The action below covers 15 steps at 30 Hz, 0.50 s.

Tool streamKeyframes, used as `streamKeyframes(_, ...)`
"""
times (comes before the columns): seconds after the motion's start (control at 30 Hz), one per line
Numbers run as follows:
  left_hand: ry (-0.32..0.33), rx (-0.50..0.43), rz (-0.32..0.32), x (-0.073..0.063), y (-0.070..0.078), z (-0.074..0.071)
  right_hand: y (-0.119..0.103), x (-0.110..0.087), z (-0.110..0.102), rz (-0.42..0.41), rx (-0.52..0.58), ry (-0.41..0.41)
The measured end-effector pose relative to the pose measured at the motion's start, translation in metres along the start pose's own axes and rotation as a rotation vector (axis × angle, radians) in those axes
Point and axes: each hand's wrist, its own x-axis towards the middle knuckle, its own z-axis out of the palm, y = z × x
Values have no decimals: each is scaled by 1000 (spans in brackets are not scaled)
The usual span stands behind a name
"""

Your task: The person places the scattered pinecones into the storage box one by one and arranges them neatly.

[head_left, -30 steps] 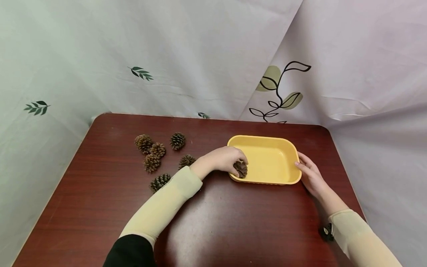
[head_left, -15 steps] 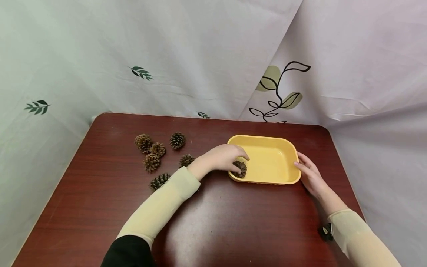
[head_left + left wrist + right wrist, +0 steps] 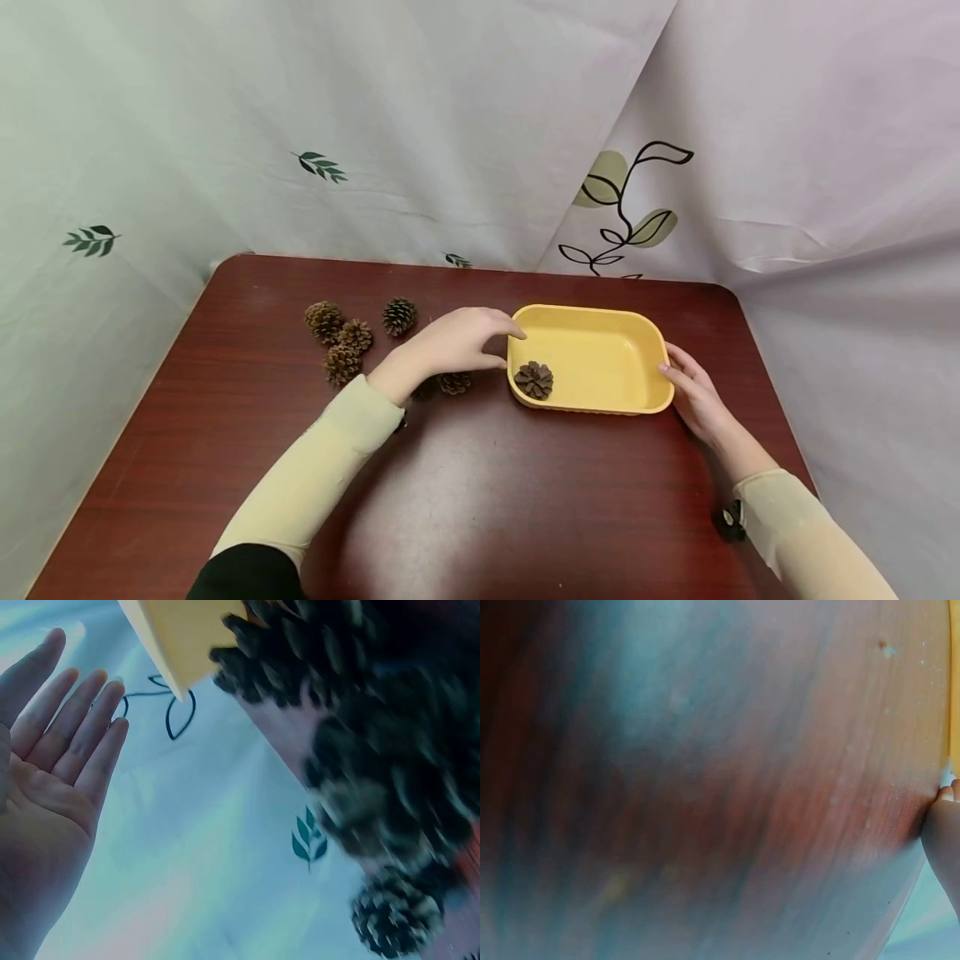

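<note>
A brown pine cone (image 3: 534, 380) lies in the front left corner of the yellow plastic tray (image 3: 600, 410). My left hand (image 3: 457, 342) is above the table just left of the tray. Its fingers are spread from the thumb and hold nothing; in the left wrist view the palm of that hand (image 3: 56, 780) is bare. My right hand (image 3: 697, 392) holds the tray's right end, thumb over the rim and fingers along the outside. Below the left hand sits another pine cone (image 3: 454, 383), partly hidden by the hand and forearm.
On the left of the dark red table (image 3: 510, 492) three pine cones cluster, one of them this brown cone (image 3: 342, 365). A separate pine cone (image 3: 399, 317) sits behind. A white cloth with leaf prints (image 3: 450, 150) hangs at the table's far edge.
My left hand has let go of the pine cone, leaving it in the tray, and has moved left out over the rim. The right hand keeps its hold on the tray.
</note>
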Motion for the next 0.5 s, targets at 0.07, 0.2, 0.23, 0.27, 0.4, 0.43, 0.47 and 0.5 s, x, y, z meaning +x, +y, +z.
streamKeyframes(0.07, 8, -14, -14, -7, -4, -2, 0, 0, 0, -1, -1, -2)
streamKeyframes(0.2, 3, -52, -50, -17, -14, -2, 1, 0, 0, -5, -3, -2)
streamKeyframes(0.23, -2, -59, -60, -19, -17, -1, 1, -1, -1, -5, -4, -3)
streamKeyframes(0.27, -10, -66, -69, -21, -19, 0, 1, -1, -1, -6, -5, -3)
streamKeyframes(0.4, -52, -96, -112, -27, -27, 4, 1, -1, -2, -9, -6, -9)
streamKeyframes(0.43, -61, -102, -120, -28, -28, 5, 1, 0, -2, -8, -8, -10)
streamKeyframes(0.47, -70, -108, -129, -30, -30, 6, 1, 0, -2, -7, -9, -11)
streamKeyframes(0.5, -77, -112, -133, -31, -31, 8, 1, 0, -2, -6, -9, -12)
